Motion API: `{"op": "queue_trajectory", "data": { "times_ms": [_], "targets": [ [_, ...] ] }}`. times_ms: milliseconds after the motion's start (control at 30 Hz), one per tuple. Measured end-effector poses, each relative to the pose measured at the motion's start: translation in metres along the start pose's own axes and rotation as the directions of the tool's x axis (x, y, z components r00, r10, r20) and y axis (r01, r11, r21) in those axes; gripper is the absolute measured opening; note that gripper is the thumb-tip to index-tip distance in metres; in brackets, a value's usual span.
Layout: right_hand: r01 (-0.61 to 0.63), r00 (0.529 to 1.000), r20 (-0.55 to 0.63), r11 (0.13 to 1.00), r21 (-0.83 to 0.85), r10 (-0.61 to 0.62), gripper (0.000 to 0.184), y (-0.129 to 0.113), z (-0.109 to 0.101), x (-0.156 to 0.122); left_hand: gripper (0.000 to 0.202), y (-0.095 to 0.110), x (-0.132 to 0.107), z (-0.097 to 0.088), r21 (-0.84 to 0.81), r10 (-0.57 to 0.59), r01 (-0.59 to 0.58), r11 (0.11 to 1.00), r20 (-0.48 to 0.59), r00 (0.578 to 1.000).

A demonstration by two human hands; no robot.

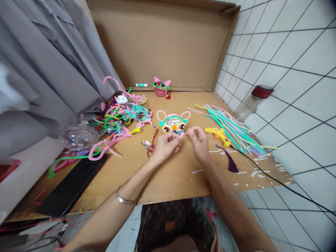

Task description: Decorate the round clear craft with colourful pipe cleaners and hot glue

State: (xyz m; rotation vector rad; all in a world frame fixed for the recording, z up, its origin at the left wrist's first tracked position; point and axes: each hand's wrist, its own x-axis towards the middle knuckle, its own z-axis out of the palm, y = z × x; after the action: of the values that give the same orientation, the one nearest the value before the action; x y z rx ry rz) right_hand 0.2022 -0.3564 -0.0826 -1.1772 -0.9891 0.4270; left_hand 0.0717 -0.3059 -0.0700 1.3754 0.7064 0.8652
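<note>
Low over the table, my left hand (pixel 167 145) pinches a short piece of pink pipe cleaner (pixel 183 134). Close on its right, my right hand (pixel 198 140) has thumb and finger pressed together at the other end of that piece; the fingertips cover most of it. Just behind both hands sits a animal-head craft (pixel 173 121) with pink loop ears, a clear body, green and yellow trim, round eyes and an orange nose. My left hand hides its lower edge. Red-handled scissors (pixel 149 148) lie left of my left wrist, partly covered.
A yellow glue gun (pixel 218 135) with a black cord lies right, beside a pipe cleaner bundle (pixel 233 129) and a purple tassel (pixel 231 162). Leftward are tangled pipe cleaners (pixel 126 113) and a black phone-like slab (pixel 72 185). A finished-looking head (pixel 160 87), glue stick (pixel 141 85) and jar (pixel 250 103) stand farther back.
</note>
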Motion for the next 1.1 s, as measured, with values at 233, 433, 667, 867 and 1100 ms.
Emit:
{"op": "queue_trajectory", "data": {
  "times_ms": [233, 433, 667, 867, 1100],
  "targets": [
    [0.019, 0.999, 0.035, 0.999, -0.044, -0.018, 0.02, -0.006, -0.001, -0.001, 0.028, 0.0, -0.001, 0.001, 0.005, 0.002, -0.002, 1.0, 0.015, 1.0],
    [0.065, 0.998, -0.004, 0.991, -0.115, -0.066, 0.011, -0.004, -0.001, -0.001, 0.024, -0.002, 0.001, 0.0, 0.024, -0.005, 0.004, 1.0, 0.011, 1.0],
    [0.226, 0.968, -0.03, 0.923, -0.312, -0.247, 0.015, -0.006, 0.0, -0.002, 0.028, -0.006, 0.0, 0.0, 0.274, 0.141, -0.138, 0.952, 0.008, 0.99],
    [0.347, 0.931, 0.07, 0.81, -0.472, -0.358, 0.018, 0.0, -0.003, -0.002, 0.031, -0.011, 0.0, -0.001, 0.52, 0.343, -0.293, 0.803, -0.001, 0.939],
    [0.463, 0.873, 0.165, 0.672, -0.578, -0.46, 0.014, 0.002, -0.005, -0.001, 0.03, -0.012, 0.0, -0.001, 0.587, 0.407, -0.348, 0.731, 0.034, 0.913]
  ]
}}
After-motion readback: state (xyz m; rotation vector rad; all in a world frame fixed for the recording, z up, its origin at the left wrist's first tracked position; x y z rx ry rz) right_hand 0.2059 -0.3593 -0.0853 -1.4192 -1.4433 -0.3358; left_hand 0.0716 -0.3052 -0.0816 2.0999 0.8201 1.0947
